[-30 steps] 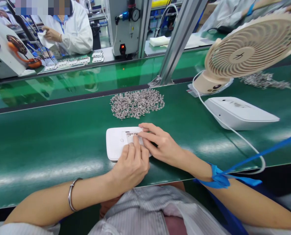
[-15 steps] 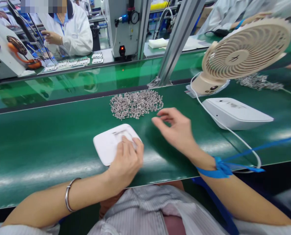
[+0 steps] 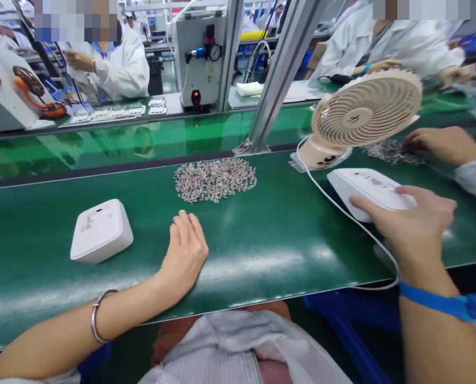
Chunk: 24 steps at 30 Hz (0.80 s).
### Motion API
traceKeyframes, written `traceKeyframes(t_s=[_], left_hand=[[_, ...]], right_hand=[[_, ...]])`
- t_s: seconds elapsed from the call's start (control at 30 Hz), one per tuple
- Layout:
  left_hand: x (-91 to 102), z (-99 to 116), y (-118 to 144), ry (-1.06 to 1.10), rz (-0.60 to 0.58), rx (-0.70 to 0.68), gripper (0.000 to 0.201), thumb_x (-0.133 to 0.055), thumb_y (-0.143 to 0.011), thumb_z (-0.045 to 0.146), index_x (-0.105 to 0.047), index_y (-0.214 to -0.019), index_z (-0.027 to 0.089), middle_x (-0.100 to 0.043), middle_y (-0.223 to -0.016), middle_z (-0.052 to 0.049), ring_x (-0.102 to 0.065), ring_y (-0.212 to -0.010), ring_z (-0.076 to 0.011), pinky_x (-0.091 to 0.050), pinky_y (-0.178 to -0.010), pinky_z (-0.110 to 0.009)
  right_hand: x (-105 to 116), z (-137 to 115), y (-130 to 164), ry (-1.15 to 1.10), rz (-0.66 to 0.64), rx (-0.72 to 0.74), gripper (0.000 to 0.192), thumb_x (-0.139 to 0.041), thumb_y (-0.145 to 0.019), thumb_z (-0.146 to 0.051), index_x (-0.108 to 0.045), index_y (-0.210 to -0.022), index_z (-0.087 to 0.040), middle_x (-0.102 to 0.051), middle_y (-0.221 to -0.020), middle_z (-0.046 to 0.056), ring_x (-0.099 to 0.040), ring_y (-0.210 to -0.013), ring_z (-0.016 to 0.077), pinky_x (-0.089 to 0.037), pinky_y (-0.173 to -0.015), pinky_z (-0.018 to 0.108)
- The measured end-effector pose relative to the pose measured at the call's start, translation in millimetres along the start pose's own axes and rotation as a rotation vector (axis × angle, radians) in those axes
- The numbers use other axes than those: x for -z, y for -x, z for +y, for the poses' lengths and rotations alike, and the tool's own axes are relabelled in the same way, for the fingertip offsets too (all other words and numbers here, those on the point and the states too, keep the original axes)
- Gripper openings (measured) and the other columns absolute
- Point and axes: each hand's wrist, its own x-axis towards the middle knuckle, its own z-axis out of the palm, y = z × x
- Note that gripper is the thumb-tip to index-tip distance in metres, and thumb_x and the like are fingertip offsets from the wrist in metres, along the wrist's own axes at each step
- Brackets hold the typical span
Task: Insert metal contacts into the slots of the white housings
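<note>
Right hand (image 3: 414, 224) grip closes on white casing (image 3: 366, 186) (fan cable (image 3: 342, 210) crosses it); left hand (image 3: 185, 250) spread flat.

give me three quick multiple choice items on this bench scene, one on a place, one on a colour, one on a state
1. Where is the pile of small metal parts?
A. beyond the left hand
B. on the fan
C. inside the left white casing

2. What colour is the strap on the right wrist?
A. red
B. blue
C. yellow

3. What is the right hand doing?
A. lying flat on the belt
B. grasping the right white casing
C. holding the fan

Answers:
1. A, the pile lies on the green belt past the left hand.
2. B, it shows blue.
3. B, its fingers wrap the right white casing.
</note>
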Motion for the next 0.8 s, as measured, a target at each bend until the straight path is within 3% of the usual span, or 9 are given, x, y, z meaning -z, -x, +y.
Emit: traceKeyframes(t_s=[0.03,0.1,0.17,0.23,0.33,0.43,0.5,0.63,0.8], left_hand=[[2.2,0,1,0.022,0.058,-0.032,0.042,-0.037,-0.081,0.005,-0.053,-0.119,-0.006,-0.057,-0.116,-0.028,-0.06,-0.101,-0.0319,-0.048,-0.081,-0.035],[7.3,0,3,0.087,0.14,-0.09,0.044,-0.037,-0.085,0.009,-0.049,-0.126,-0.002,-0.053,-0.124,-0.024,-0.059,-0.104,-0.0291,-0.049,-0.082,-0.033],[12.3,1,5,0.17,0.16,-0.128,0.048,-0.039,-0.087,0.014,-0.041,-0.133,0.004,-0.047,-0.132,-0.02,-0.058,-0.105,-0.0273,-0.049,-0.083,-0.032],[16.0,3,7,0.262,0.14,-0.159,0.05,-0.041,-0.089,0.021,-0.037,-0.137,0.008,-0.04,-0.138,-0.017,-0.057,-0.107,-0.0277,-0.048,-0.083,-0.033],[17.9,8,13,0.365,0.144,-0.245,0.046,-0.042,-0.089,0.027,-0.046,-0.13,0.006,-0.045,-0.135,-0.018,-0.053,-0.111,-0.0296,-0.047,-0.086,-0.035],[18.0,12,19,0.359,0.175,-0.28,0.043,-0.044,-0.088,0.028,-0.053,-0.12,0.001,-0.055,-0.123,-0.021,-0.052,-0.111,-0.0303,-0.043,-0.09,-0.037],[19.3,14,21,0.333,0.17,-0.265,0.043,-0.045,-0.088,0.029,-0.052,-0.119,0.0,-0.056,-0.12,-0.023,-0.053,-0.11,-0.0312,-0.042,-0.091,-0.038],[25.7,13,24,0.268,0.142,-0.241,0.043,-0.044,-0.088,0.031,-0.054,-0.116,-0.001,-0.058,-0.112,-0.022,-0.055,-0.104,-0.0311,-0.041,-0.089,-0.039],[35.0,9,21,0.268,0.079,-0.072,0.038,-0.04,-0.09,0.033,-0.064,-0.087,0.004,-0.059,-0.071,-0.008,-0.056,-0.067,-0.0196,-0.044,-0.082,-0.036]], right_hand=[[0,-18,4,0.074,0.141,-0.092,0.042,-0.063,-0.073,-0.054,-0.054,-0.111,-0.037,-0.055,-0.113,0.003,-0.042,-0.121,0.0389,-0.038,-0.101,0.055],[-3,-58,15,0.088,0.095,-0.121,0.05,-0.067,-0.069,-0.052,-0.055,-0.114,-0.031,-0.054,-0.117,0.008,-0.049,-0.114,0.0368,-0.041,-0.099,0.053],[-7,-96,25,-0.06,-0.132,0.012,0.062,-0.071,-0.064,-0.051,-0.053,-0.117,-0.024,-0.053,-0.119,0.011,-0.052,-0.111,0.0339,-0.044,-0.096,0.051],[-14,-123,28,-0.22,-0.442,0.133,0.069,-0.074,-0.061,-0.048,-0.052,-0.121,-0.022,-0.052,-0.124,0.011,-0.05,-0.116,0.0311,-0.043,-0.098,0.046],[-33,-146,15,-0.492,-0.76,0.083,0.076,-0.076,-0.056,-0.051,-0.053,-0.122,-0.021,-0.054,-0.125,0.011,-0.052,-0.114,0.029,-0.046,-0.094,0.041],[-68,-154,-9,-0.628,-0.729,-0.178,0.047,-0.066,-0.067,-0.048,-0.063,-0.102,-0.018,-0.065,-0.1,0.01,-0.061,-0.093,0.024,-0.051,-0.076,0.035],[-97,-156,-24,-0.634,-0.668,-0.252,0.028,-0.063,-0.068,-0.041,-0.064,-0.081,-0.016,-0.065,-0.076,0.006,-0.061,-0.071,0.0188,-0.049,-0.064,0.031],[-139,-157,-37,-0.543,-0.662,-0.126,0.01,-0.062,-0.064,-0.026,-0.059,-0.064,-0.017,-0.056,-0.058,0.0,-0.051,-0.054,0.012,-0.043,-0.055,0.026],[-149,-158,-34,-0.294,-0.559,0.065,0.006,-0.055,-0.066,-0.016,-0.058,-0.061,-0.017,-0.055,-0.059,0.0,-0.047,-0.053,0.0112,-0.04,-0.055,0.026]])
